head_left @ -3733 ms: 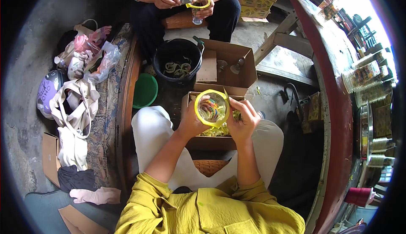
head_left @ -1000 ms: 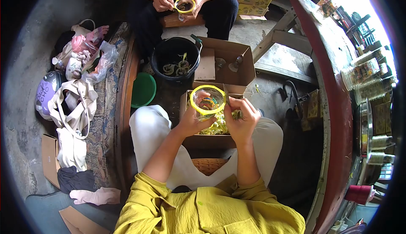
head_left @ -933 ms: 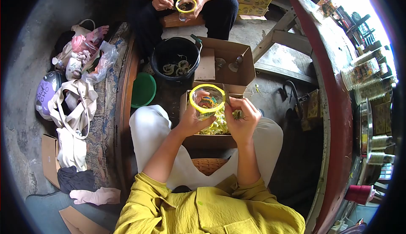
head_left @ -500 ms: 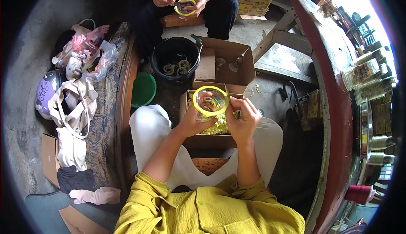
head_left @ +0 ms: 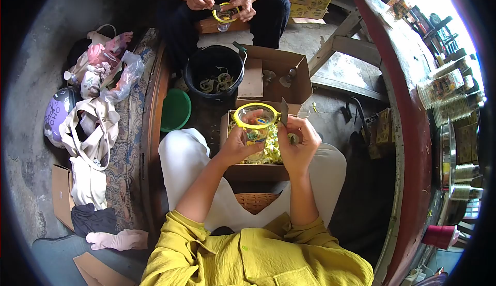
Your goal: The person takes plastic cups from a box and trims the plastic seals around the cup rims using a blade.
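Observation:
My left hand (head_left: 238, 146) is closed around a clear cup (head_left: 255, 133) with a yellow band along its rim and a coloured print on its side. Pinched between thumb and fingers of my right hand (head_left: 298, 144) is a thin, flat dark blade (head_left: 284, 111). It stands up against the right side of the yellow rim; whether its edge touches the band I cannot tell. Below the cup, an open cardboard box (head_left: 257, 172) holds yellow-green shavings (head_left: 273, 153).
Opposite me, a person's hands (head_left: 242, 2) hold a similar yellow-rimmed cup (head_left: 224, 21) and a small blade. Between us stand a black bucket (head_left: 192, 81) with curled strips and another cardboard box (head_left: 302, 87). A green lid (head_left: 175, 109) lies left; a red-edged table (head_left: 413, 146) runs along the right.
My cup has tilted so more of its side shows, and the blade at its rim has come into view. The other person's cup has also tilted, showing its side.

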Demonstrator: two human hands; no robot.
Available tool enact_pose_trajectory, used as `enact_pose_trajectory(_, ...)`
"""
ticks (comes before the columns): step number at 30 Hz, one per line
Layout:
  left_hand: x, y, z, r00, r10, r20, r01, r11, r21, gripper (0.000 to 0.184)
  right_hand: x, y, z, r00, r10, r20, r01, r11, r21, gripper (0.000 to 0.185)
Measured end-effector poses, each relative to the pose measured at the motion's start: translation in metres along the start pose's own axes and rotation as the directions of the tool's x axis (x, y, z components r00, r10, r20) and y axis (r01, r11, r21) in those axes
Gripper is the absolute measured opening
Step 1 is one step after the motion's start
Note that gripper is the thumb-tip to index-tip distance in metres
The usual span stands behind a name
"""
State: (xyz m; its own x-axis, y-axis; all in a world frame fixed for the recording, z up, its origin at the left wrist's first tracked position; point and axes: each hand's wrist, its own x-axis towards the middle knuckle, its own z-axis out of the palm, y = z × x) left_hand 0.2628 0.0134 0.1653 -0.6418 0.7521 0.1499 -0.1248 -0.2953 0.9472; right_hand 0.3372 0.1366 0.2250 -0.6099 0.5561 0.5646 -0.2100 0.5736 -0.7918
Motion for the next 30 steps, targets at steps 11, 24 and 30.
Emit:
enact_pose_trajectory(11,-0.002,-0.006,-0.001,0.996,-0.003,-0.090,-0.008,0.993,-0.120,0.080,-0.007,-0.005,0.006,0.988,-0.154,-0.013,0.151,0.980,-0.128,0.020)
enact_pose_trajectory(24,-0.002,-0.018,-0.005,0.987,0.088,-0.131,-0.090,0.996,-0.006,0.078,-0.011,-0.002,0.011,0.971,-0.239,-0.021,0.228,0.946,-0.228,0.018)
enact_pose_trajectory(30,-0.003,-0.026,-0.007,0.987,0.107,-0.119,-0.102,0.994,0.046,0.080,-0.010,0.001,0.009,0.974,-0.227,-0.019,0.213,0.938,-0.274,0.017)
